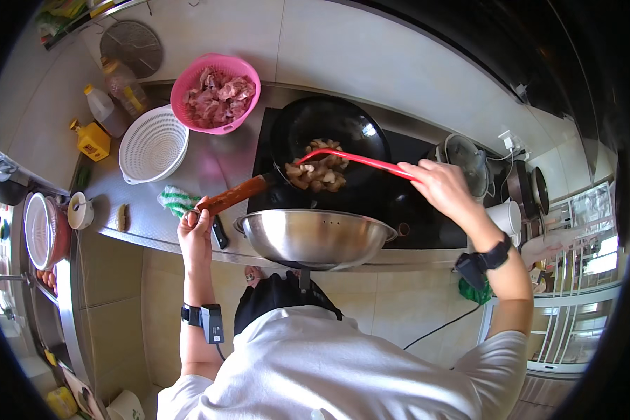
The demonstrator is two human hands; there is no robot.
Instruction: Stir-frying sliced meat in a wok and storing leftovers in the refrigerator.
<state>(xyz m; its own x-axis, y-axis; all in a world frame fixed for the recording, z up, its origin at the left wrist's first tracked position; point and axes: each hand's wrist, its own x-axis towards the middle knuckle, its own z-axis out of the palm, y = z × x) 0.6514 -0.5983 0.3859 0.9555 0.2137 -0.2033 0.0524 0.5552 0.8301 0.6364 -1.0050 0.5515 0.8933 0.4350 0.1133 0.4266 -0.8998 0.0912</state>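
Observation:
My left hand (195, 237) grips the end of a wooden handle (236, 192) that belongs to a black wok (299, 118). Tilted towards me, the wok holds browned chunks of food (322, 178), probably meat, gathered at its near side. My right hand (441, 186) is closed around the handle of a red cooking spatula or spoon (370, 161), whose head lies among the chunks. Close in front of the wok, a large stainless steel bowl (315, 236) stands at the counter's front edge, its inside hidden from view.
Raw meat pieces (223, 97) fill a pink colander (249, 79), beside a white colander (154, 149). A knife (219, 231) and striped cloth (178, 200) lie near my left hand. Bottles (102, 107) stand at the left wall. A lidded pot (462, 157) sits right of the dark cooktop (435, 226).

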